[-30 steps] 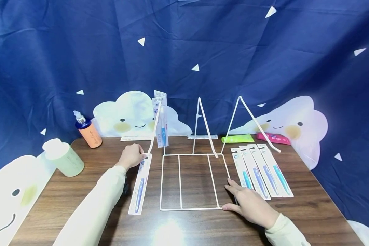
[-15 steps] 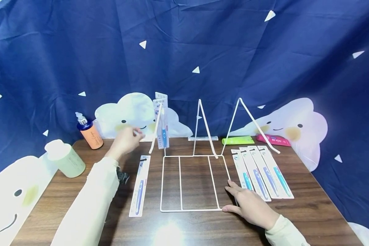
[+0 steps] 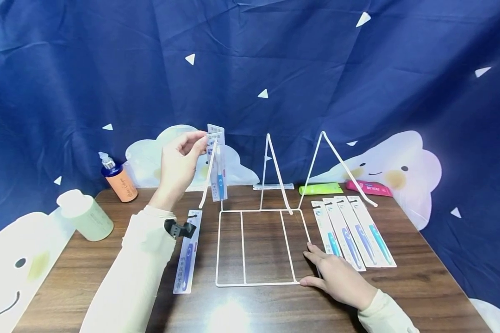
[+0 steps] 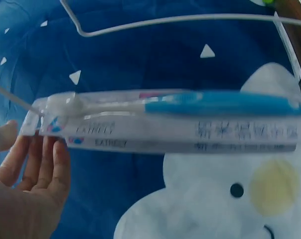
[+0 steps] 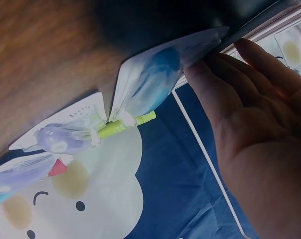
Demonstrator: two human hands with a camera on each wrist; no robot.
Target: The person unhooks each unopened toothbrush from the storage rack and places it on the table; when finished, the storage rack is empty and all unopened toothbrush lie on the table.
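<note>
With the left hand (image 3: 182, 159) pinching the hung toothbrush pack (image 3: 216, 159) by its top and the right hand (image 3: 337, 277) lying flat, fingers straight, on the wire rack (image 3: 258, 282) base, a tug could tip the rack or unhook the pack.

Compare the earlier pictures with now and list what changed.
The left hand let go of the toothpaste pack on the table, rose and now pinches the top of the hanging pack on the wire rack. The right hand stayed at the rack's corner; the four packs are unmoved.

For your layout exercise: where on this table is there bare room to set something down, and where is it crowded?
Bare wood lies along the front edge of the table and between the pale green bottle and the flat toothbrush pack. It is crowded right of the wire rack, where four toothbrush packs lie.
</note>
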